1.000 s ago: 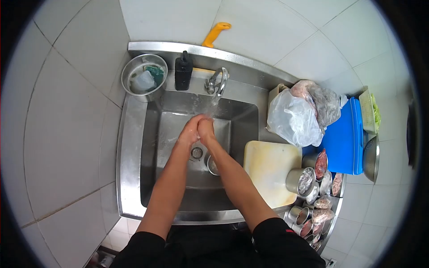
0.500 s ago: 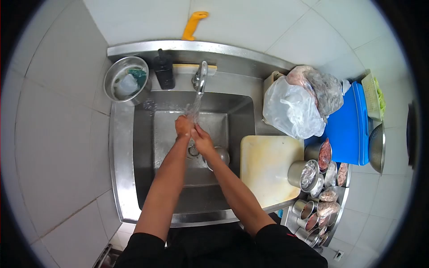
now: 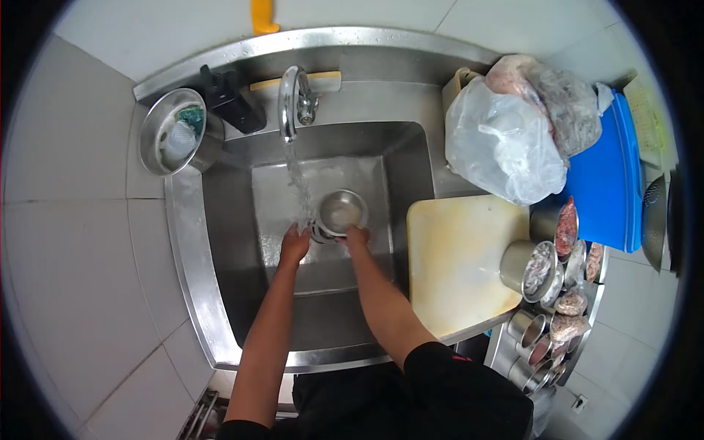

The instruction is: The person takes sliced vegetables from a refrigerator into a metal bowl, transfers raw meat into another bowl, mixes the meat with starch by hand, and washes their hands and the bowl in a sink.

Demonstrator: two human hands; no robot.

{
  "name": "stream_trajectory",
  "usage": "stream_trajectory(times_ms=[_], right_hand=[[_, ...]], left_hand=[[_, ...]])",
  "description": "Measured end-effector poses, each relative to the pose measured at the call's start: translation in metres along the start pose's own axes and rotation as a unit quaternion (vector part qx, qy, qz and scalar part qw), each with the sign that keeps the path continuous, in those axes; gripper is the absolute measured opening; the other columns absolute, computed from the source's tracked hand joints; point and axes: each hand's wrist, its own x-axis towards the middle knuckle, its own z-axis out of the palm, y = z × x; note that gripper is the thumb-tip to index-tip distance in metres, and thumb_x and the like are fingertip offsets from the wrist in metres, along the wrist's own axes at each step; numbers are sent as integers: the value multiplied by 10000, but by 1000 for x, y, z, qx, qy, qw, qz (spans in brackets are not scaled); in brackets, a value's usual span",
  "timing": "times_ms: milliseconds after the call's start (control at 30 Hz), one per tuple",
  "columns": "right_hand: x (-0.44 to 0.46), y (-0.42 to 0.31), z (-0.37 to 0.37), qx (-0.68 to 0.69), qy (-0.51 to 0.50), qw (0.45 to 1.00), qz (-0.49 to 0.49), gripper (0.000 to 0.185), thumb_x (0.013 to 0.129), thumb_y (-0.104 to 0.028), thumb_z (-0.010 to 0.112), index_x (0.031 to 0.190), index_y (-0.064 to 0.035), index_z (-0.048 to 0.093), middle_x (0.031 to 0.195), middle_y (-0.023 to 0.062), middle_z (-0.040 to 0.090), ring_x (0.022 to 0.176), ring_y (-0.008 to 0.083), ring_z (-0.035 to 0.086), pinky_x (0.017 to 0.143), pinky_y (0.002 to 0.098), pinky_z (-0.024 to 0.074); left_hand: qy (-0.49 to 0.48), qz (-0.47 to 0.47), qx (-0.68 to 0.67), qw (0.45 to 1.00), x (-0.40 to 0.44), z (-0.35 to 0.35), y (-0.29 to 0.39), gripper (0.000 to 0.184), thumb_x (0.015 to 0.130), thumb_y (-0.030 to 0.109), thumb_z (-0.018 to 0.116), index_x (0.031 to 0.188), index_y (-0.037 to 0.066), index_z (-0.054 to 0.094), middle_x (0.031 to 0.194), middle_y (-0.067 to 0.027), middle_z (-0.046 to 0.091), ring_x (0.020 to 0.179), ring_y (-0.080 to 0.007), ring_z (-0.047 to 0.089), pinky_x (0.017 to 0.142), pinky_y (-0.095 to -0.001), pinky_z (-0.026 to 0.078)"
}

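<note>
Down in the sink (image 3: 293, 330), my right hand (image 3: 357, 238) grips the near rim of a small round stainless-steel bowl (image 3: 343, 199). The bowl is tilted a little and its inside faces up. My left hand (image 3: 295, 246) is just left of the bowl, at the lower end of the running water (image 3: 295, 172), with its fingers stretched forward and apart from the bowl. Water falls from the curved metal faucet (image 3: 287, 110) above. The drain (image 3: 319, 233) shows partly between my hands.
At the sink's left back corner stand a metal pot (image 3: 152, 147) with a scrubber inside and a black bottle (image 3: 238, 103). A cutting board (image 3: 458, 264) covers the right side. Beyond are plastic bags (image 3: 506, 147), a blue box (image 3: 605, 183) and several metal containers (image 3: 517, 268) of meat.
My hands were together under the water; they have separated and moved toward me. My right hand has taken hold of the bowl. The view has shifted.
</note>
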Motion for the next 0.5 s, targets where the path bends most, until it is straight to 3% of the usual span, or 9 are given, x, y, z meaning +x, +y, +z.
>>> stream_trajectory(times_ms=[67,100,133,200,233,333,400,467,500], right_hand=[[-49,-34,31,-74,-170,982,17,355,736,23,543,1062,139,467,984,220,559,827,332,615,588,377,589],[-67,-44,40,-77,-181,980,10,355,736,23,543,1062,139,467,984,220,559,827,332,615,588,377,589],[-87,-51,49,-119,-204,972,-13,324,730,13,547,1027,131,496,936,211,576,785,320,625,550,364,575],[-135,-74,58,-158,-236,958,-49,295,723,2,552,991,124,525,888,202,593,743,307,634,512,351,560],[-168,-91,52,-227,-214,945,-103,250,723,-9,547,941,112,552,838,188,603,678,295,635,488,357,543],[-193,-111,42,-333,-205,896,-208,203,716,-21,527,880,82,591,769,167,618,557,273,625,455,362,520],[-199,-126,37,-371,-218,867,-252,201,709,-20,512,867,62,604,752,161,623,501,263,614,447,361,514],[-207,-149,35,-568,-243,697,-364,200,689,-52,600,880,0,629,901,171,640,755,292,652,563,408,528],[-207,-155,37,-566,-236,700,-366,200,689,-52,600,880,0,629,901,171,640,755,292,652,563,408,528]], left_hand=[[-29,-240,-239,940,-22,-11,21,722,872,440,503,1412,70,198,1310,-183,420,1118,-353,478,872,-462,419],[-22,-236,-362,901,-27,-14,22,710,856,377,566,1373,28,227,1260,-208,428,977,-343,539,758,-478,482],[-11,-229,-368,901,-30,-18,24,710,856,377,566,1373,28,227,1260,-208,428,977,-343,539,758,-478,482],[69,-176,-551,813,-30,-28,35,648,832,287,617,1294,-23,282,1235,-247,420,887,-323,575,691,-425,524],[133,-151,-585,786,-27,-33,38,516,735,102,691,1118,-49,380,1018,-244,542,705,-293,618,546,-392,556],[79,-145,-521,837,15,-44,1,432,714,86,687,1041,-82,461,950,-207,578,710,-311,621,542,-405,550],[65,-155,-490,856,-5,-79,36,303,701,91,696,892,-93,550,853,-169,613,726,-290,634,580,-384,537],[164,-59,-143,974,16,-95,22,230,702,113,700,824,-63,615,791,-151,638,735,-244,641,643,-360,516],[159,-53,-144,975,8,-107,48,230,702,113,700,824,-63,615,791,-151,638,735,-244,641,643,-360,516]])
